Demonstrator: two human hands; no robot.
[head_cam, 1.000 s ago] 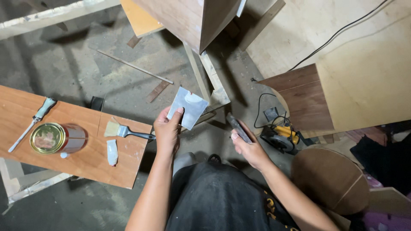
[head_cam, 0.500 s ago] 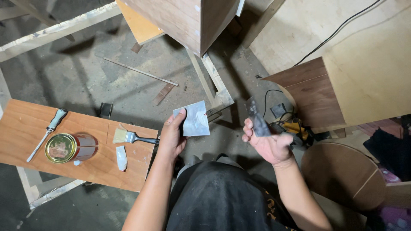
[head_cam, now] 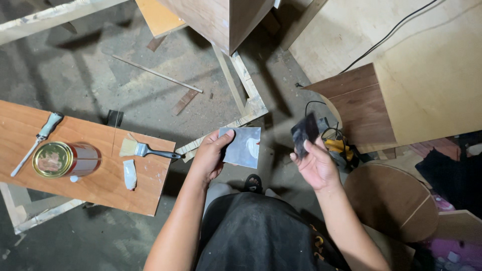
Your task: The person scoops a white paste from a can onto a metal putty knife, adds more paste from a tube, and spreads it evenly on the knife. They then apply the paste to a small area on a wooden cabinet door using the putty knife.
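The dark thing (head_cam: 304, 134) in the right hand (head_cam: 315, 163) is blurry, so I cannot tell what it is; it looks flat and black, and the fingers are curled around its bottom end. The left hand (head_cam: 211, 155) pinches a thin, shiny grey square sheet (head_cam: 242, 146) by its left edge, with the thumb on top. Both things are held up in front of the person, above the dusty grey floor (head_cam: 90, 80). A yellow power tool (head_cam: 337, 145) is partly hidden behind the right hand. To the left lies a smooth brown board (head_cam: 100, 185), cut off at the edge of the view. On it sit a round metal can (head_cam: 65, 159), a paintbrush (head_cam: 145, 149) with a black handle, a screwdriver (head_cam: 37, 140) and a small white lump (head_cam: 129, 173).
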